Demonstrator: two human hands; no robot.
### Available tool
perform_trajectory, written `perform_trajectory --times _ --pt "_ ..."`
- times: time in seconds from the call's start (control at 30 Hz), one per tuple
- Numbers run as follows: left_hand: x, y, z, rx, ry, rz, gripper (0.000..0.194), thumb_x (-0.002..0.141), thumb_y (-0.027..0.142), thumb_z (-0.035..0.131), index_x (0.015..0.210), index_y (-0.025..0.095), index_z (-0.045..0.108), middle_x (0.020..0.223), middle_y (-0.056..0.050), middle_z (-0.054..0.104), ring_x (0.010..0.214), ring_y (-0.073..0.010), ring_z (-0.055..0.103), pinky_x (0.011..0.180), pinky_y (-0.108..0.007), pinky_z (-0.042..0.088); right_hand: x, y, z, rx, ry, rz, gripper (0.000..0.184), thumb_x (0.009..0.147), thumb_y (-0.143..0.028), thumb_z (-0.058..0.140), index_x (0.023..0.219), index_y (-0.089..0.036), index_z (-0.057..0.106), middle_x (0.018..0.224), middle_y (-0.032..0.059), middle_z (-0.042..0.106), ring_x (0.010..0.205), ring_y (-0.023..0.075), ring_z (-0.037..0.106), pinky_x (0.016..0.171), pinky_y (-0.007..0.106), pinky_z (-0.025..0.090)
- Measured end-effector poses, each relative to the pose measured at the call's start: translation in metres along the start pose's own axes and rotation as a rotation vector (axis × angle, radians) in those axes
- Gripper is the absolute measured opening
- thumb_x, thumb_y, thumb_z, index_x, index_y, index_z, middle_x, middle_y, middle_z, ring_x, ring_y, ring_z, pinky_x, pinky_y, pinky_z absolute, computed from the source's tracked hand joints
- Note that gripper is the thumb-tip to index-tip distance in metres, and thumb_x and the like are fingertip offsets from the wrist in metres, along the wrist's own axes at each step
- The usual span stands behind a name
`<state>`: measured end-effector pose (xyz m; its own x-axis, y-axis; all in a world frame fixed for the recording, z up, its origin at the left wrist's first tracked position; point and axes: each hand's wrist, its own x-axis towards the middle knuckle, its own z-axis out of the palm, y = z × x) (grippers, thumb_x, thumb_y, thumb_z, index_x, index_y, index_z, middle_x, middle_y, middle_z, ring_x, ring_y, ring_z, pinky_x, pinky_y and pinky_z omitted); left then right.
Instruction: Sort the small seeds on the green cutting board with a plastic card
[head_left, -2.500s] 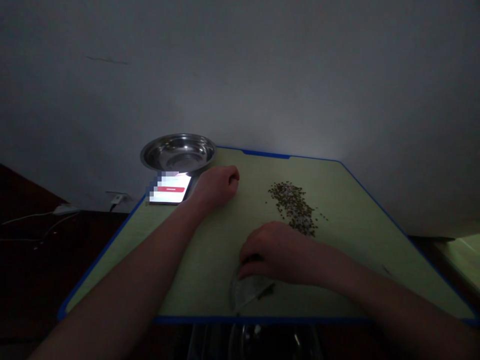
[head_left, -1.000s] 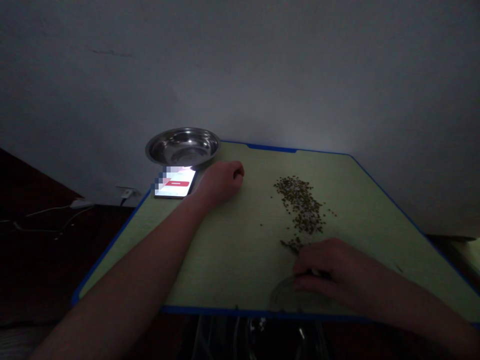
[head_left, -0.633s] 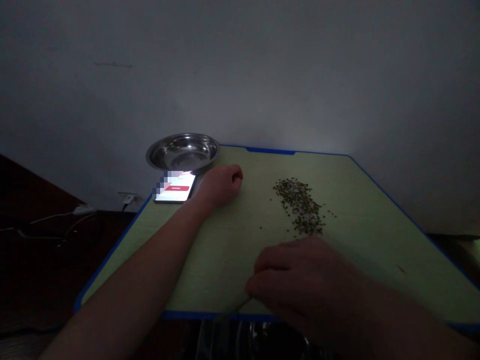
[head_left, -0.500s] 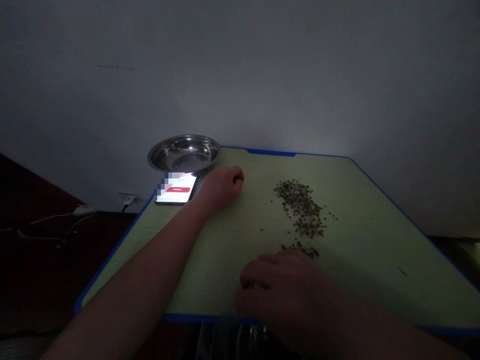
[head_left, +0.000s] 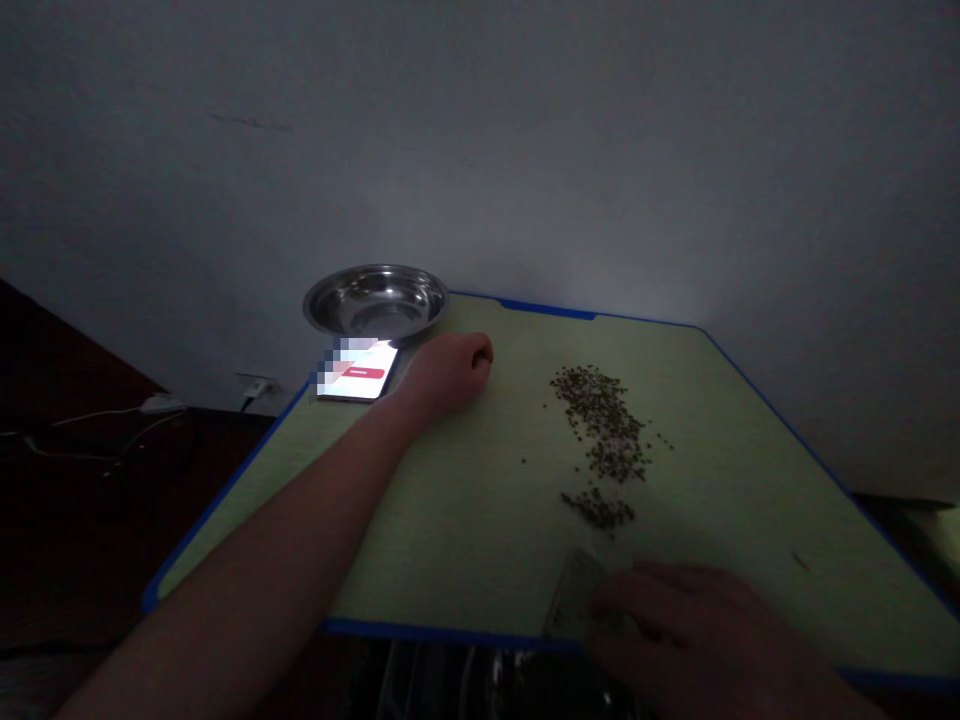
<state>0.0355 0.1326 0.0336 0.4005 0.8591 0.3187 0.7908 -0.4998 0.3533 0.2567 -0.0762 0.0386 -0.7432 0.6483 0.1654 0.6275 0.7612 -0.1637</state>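
Well left of the main seed pile (head_left: pixel 600 415), a steel bowl (head_left: pixel 377 305) sits with a lit phone (head_left: pixel 360 372) just in front. Between phone and pile, the left hand (head_left: pixel 452 372) rests on the green table (head_left: pixel 442 520), fingers curled into a loose fist. A smaller seed cluster (head_left: pixel 602 510) lies just this side of the pile; nearer still, the right hand (head_left: pixel 675 620), blurred, has its fingers closed on a translucent piece (head_left: pixel 574 592).
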Motion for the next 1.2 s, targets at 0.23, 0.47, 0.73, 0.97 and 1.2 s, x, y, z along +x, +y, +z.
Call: perform_trajectory --times 0.23,0.47,0.73,0.97,1.2 --pt "0.0 0.002 -0.001 0.01 0.005 0.004 0.024 0.078 0.02 0.046 0.086 0.019 0.069 0.08 -0.006 0.07 0.066 -0.0167 0.06 0.065 -0.03 0.043 -0.029 0.003 -0.004 0.021 -0.013 0.062 0.023 0.093 -0.021 0.044 0.095 -0.025 0.067 0.085 0.0038 0.07 0.063 0.0166 0.062 0.049 0.029 0.043" --pt "0.001 0.004 -0.002 0.023 -0.002 -0.008 0.025 0.077 0.021 0.046 0.086 0.019 0.069 0.076 -0.006 0.069 0.064 -0.0164 0.058 0.066 -0.03 0.043 -0.022 0.001 -0.017 0.166 -0.058 0.151 0.024 0.091 -0.018 0.043 0.089 -0.023 0.067 0.08 0.0034 0.066 0.063 0.015 0.06 0.05 0.027 0.04" --pt "0.001 0.004 -0.003 0.026 -0.022 -0.004 0.026 0.077 0.021 0.045 0.088 0.017 0.069 0.077 -0.005 0.069 0.063 -0.0153 0.057 0.066 -0.029 0.043 0.013 0.021 -0.029 0.242 -0.137 0.307 0.021 0.092 -0.021 0.05 0.093 -0.022 0.071 0.079 0.0017 0.066 0.07 0.0135 0.06 0.062 0.026 0.04" --pt "0.002 0.008 -0.003 0.062 -0.073 -0.015 0.026 0.078 0.022 0.046 0.089 0.019 0.069 0.08 -0.005 0.07 0.065 -0.0166 0.059 0.066 -0.029 0.043 0.025 0.038 -0.028 0.346 -0.15 0.389 0.018 0.084 -0.024 0.062 0.099 -0.025 0.072 0.086 0.0007 0.071 0.075 0.0142 0.062 0.067 0.026 0.041" --pt "0.003 0.008 0.004 0.03 -0.112 -0.052 0.026 0.076 0.022 0.046 0.088 0.019 0.069 0.077 -0.004 0.07 0.064 -0.0156 0.058 0.062 -0.027 0.042 0.031 0.048 -0.033 0.325 -0.263 0.372 0.017 0.078 -0.024 0.066 0.094 -0.025 0.072 0.081 0.0004 0.072 0.072 0.016 0.062 0.063 0.026 0.037"
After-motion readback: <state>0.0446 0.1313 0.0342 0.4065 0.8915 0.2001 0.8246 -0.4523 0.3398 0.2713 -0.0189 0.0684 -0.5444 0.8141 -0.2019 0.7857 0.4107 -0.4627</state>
